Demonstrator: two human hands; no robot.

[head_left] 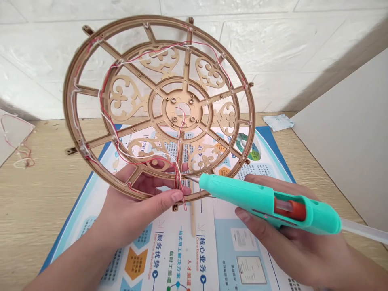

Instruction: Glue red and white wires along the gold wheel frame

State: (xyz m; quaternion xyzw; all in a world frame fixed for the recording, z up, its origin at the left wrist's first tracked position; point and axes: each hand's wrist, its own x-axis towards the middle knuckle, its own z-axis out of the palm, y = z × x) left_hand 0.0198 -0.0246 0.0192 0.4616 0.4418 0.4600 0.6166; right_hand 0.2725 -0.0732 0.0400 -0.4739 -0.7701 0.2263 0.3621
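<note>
My left hand [136,206] grips the lower rim of a round, gold-brown openwork frame [157,105], held upright and tilted toward me. My thumb pins red and white wires [179,161] against the rim. These wires run along the spokes and rings of the frame. My right hand [287,238] is closed round a teal glue gun [266,202] with an orange inner part. A clear glue stick [363,230] pokes out of its back. The gun's metal nozzle [192,178] touches the frame's lower rim, right beside my left thumb.
A blue and white printed poster [197,250] covers the wooden table [36,194] under my hands. A thin wooden stick [192,214] lies on it. A tangle of wire [21,153] sits at far left, a small white packet [278,121] at back right, a white panel [348,129] at right.
</note>
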